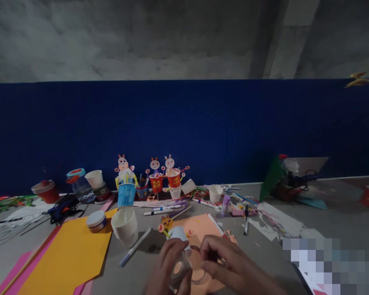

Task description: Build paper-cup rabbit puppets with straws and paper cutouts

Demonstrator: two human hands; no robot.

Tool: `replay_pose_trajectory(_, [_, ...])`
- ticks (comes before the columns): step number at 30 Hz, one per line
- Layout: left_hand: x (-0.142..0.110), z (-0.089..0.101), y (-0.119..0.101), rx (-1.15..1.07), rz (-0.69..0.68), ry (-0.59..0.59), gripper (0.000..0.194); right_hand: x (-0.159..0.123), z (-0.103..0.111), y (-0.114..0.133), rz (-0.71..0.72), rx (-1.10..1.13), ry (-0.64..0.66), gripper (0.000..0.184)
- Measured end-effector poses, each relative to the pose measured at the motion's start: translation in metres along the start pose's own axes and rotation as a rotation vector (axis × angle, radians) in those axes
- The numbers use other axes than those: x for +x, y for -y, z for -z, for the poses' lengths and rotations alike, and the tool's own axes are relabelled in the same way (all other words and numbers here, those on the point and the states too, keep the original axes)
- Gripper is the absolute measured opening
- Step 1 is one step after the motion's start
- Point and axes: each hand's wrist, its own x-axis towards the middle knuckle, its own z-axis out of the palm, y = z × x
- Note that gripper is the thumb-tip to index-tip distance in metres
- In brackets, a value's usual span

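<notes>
My left hand (170, 264) is closed around a roll of clear tape (181, 272), low in the middle of the view. Just to its right, my right hand (223, 262) has its fingers curled together; what they hold, if anything, is too small to make out. Between the hands, a dark ring (199, 282) lies on the sheet of orange paper (193, 225). Behind my left hand stands a white paper cup (178, 234), with an orange paper animal head (166, 223) and small paper arms at it.
A stack of white cups (125, 231) and a marker (135, 247) sit left of my hands, beside yellow paper (70, 254) and a lidded jar (96, 221). Decorated cup figures (156, 183) line the back. A glue stick (225, 205), black marker (246, 221) and paper scraps (276, 219) lie right.
</notes>
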Motion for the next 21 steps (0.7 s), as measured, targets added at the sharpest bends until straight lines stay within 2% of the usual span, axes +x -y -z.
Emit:
replay_pose_trajectory(2, [0.003,0.004,-0.002,-0.083,0.003,0.067,0.052,0.001,0.005,0.007,-0.03,-0.061,0.028,0.007])
replay_pose_trajectory(6, [0.008,0.005,-0.003,-0.387,0.067,0.138,0.038,0.005,0.009,0.011,-0.035,-0.188,0.03,0.005])
replay_pose_trajectory(10, [0.007,-0.001,0.003,-0.542,0.179,0.131,0.028,0.008,0.005,0.004,-0.025,-0.235,0.001,0.003])
replay_pose_trajectory(15, [0.004,-0.004,0.007,-0.69,0.25,0.113,0.025,0.015,-0.003,-0.005,-0.02,-0.138,-0.048,0.008])
replay_pose_trajectory(17, [0.001,-0.004,0.008,-0.744,0.334,0.09,0.023,0.015,-0.003,-0.011,-0.012,-0.049,-0.099,0.014])
replay_pose_trajectory(19, [-0.005,-0.005,0.009,-0.791,0.473,0.03,0.023,0.011,0.002,-0.02,-0.035,-0.01,-0.164,0.02])
replay_pose_trajectory(21, [-0.012,-0.006,0.009,-0.831,0.648,-0.063,0.028,0.0,0.009,-0.035,-0.098,-0.111,-0.204,0.022])
